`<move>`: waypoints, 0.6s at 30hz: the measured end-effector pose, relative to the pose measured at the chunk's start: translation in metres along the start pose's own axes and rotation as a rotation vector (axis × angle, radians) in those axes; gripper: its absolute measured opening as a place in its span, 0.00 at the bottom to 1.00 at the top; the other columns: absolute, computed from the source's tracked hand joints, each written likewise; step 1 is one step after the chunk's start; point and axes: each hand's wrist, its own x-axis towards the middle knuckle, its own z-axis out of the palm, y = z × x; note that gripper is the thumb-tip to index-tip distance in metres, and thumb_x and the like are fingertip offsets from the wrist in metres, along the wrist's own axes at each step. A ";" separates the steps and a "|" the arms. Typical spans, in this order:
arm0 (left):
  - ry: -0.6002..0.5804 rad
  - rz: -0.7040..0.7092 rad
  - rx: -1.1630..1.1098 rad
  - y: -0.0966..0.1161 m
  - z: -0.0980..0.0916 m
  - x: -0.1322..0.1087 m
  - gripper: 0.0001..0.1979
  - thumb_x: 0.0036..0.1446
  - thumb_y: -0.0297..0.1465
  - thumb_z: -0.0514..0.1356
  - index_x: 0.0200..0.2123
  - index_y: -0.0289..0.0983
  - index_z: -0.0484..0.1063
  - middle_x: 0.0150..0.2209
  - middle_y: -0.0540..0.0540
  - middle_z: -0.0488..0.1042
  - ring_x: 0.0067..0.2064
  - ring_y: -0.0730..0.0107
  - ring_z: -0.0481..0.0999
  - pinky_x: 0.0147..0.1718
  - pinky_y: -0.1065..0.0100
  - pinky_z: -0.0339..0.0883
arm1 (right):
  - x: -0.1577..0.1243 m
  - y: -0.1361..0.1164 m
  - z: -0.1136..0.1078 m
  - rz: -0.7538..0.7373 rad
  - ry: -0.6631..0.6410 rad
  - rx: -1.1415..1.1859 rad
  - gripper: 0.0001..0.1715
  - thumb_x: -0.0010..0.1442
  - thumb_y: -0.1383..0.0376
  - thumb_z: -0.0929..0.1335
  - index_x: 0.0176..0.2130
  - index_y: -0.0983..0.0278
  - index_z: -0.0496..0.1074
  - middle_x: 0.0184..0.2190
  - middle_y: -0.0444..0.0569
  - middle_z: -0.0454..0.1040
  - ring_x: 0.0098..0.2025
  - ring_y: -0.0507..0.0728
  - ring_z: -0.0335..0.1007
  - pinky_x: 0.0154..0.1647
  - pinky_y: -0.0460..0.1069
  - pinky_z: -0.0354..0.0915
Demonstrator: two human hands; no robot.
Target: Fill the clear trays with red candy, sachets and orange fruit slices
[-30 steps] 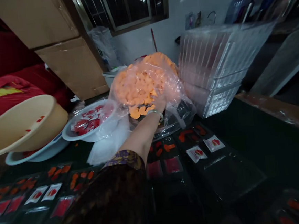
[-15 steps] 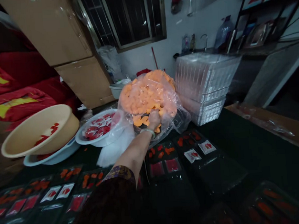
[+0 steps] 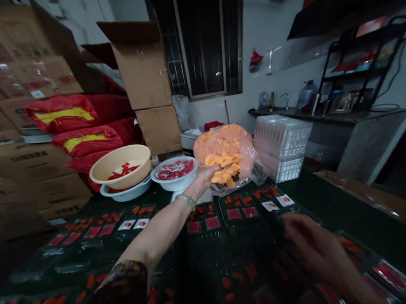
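My left hand [image 3: 207, 174] is stretched forward, with a jade-coloured bangle [image 3: 186, 203] on its wrist. Its fingers are closed round a bunch of thin orange slices [image 3: 227, 169] at the mouth of a clear plastic bag [image 3: 248, 144], which is filled with more of them. On the right, my right hand [image 3: 310, 242] hovers above the trays, smeared by motion; its fingers are unclear. Clear trays below hold orange-red pieces [image 3: 238, 199] and red sachets [image 3: 233, 213]. Two white printed packets [image 3: 278, 203] lie in another tray.
A white basin [image 3: 174, 183] of red-and-white packets stands left of the bag. Beside it, a cream basin [image 3: 97, 172] with red pieces rests over another basin [image 3: 129, 191]. Stacked clear plastic trays [image 3: 280, 148] stand right of the bag. Cardboard boxes [image 3: 157, 127] and red sacks [image 3: 90, 109] rise behind.
My left hand has drawn back from inside the bag with orange slices in its grip. My right hand has come into view at the right. The view has tilted up and swung left.
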 end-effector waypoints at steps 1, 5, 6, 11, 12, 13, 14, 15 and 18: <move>-0.029 0.007 -0.047 0.008 -0.001 -0.018 0.16 0.45 0.20 0.60 0.41 0.29 0.68 0.34 0.42 0.74 0.34 0.67 0.75 0.35 0.64 0.70 | 0.012 -0.008 0.010 0.052 -0.041 0.088 0.24 0.55 0.49 0.65 0.45 0.62 0.65 0.36 0.50 0.68 0.34 0.57 0.69 0.28 0.50 0.69; -0.146 -0.029 -0.183 0.024 -0.013 -0.096 0.21 0.36 0.19 0.59 0.40 0.29 0.69 0.36 0.39 0.76 0.39 0.58 0.75 0.39 0.60 0.69 | 0.044 -0.043 0.055 0.247 -0.132 0.581 0.39 0.51 0.51 0.69 0.56 0.56 0.52 0.45 0.50 0.65 0.41 0.58 0.68 0.29 0.48 0.69; -0.169 -0.052 -0.201 0.022 -0.018 -0.115 0.21 0.35 0.20 0.59 0.39 0.29 0.69 0.36 0.38 0.76 0.39 0.56 0.75 0.39 0.58 0.69 | 0.044 -0.052 0.065 0.256 -0.178 0.683 0.41 0.51 0.51 0.68 0.58 0.54 0.49 0.47 0.49 0.65 0.42 0.58 0.68 0.30 0.48 0.69; -0.178 -0.115 -0.248 -0.004 -0.052 -0.196 0.18 0.30 0.21 0.64 0.32 0.31 0.71 0.31 0.39 0.77 0.34 0.56 0.77 0.35 0.59 0.70 | 0.012 -0.079 0.092 0.129 -0.498 0.704 0.26 0.51 0.53 0.69 0.47 0.61 0.66 0.38 0.47 0.72 0.37 0.56 0.69 0.33 0.47 0.66; -0.163 -0.121 -0.252 -0.009 -0.059 -0.208 0.18 0.29 0.21 0.64 0.31 0.31 0.71 0.29 0.41 0.77 0.32 0.57 0.77 0.34 0.61 0.70 | 0.004 -0.081 0.095 0.099 -0.510 0.651 0.22 0.50 0.53 0.70 0.41 0.63 0.70 0.34 0.47 0.72 0.35 0.55 0.69 0.32 0.47 0.66; -0.148 -0.127 -0.255 -0.014 -0.065 -0.219 0.18 0.28 0.20 0.65 0.29 0.32 0.71 0.28 0.42 0.77 0.30 0.58 0.77 0.32 0.62 0.70 | -0.004 -0.083 0.098 0.077 -0.501 0.603 0.20 0.48 0.53 0.70 0.34 0.65 0.71 0.30 0.47 0.73 0.33 0.55 0.69 0.31 0.47 0.65; -0.129 -0.127 -0.261 -0.017 -0.070 -0.228 0.18 0.27 0.20 0.65 0.29 0.32 0.71 0.27 0.43 0.77 0.29 0.60 0.76 0.32 0.62 0.71 | -0.012 -0.084 0.101 0.063 -0.478 0.562 0.19 0.47 0.52 0.71 0.30 0.65 0.70 0.27 0.46 0.72 0.31 0.55 0.69 0.30 0.47 0.65; -0.109 -0.125 -0.270 -0.020 -0.074 -0.237 0.17 0.27 0.20 0.65 0.28 0.33 0.71 0.27 0.44 0.77 0.29 0.61 0.76 0.32 0.63 0.71 | -0.019 -0.084 0.103 0.058 -0.451 0.526 0.19 0.46 0.52 0.70 0.28 0.65 0.70 0.26 0.46 0.72 0.29 0.55 0.68 0.29 0.47 0.65; -0.063 -0.127 -0.289 -0.024 -0.083 -0.258 0.18 0.29 0.20 0.66 0.30 0.34 0.71 0.29 0.46 0.77 0.31 0.63 0.76 0.34 0.64 0.71 | -0.039 -0.089 0.106 0.070 -0.383 0.448 0.19 0.47 0.51 0.70 0.29 0.65 0.69 0.27 0.48 0.71 0.28 0.54 0.68 0.26 0.47 0.65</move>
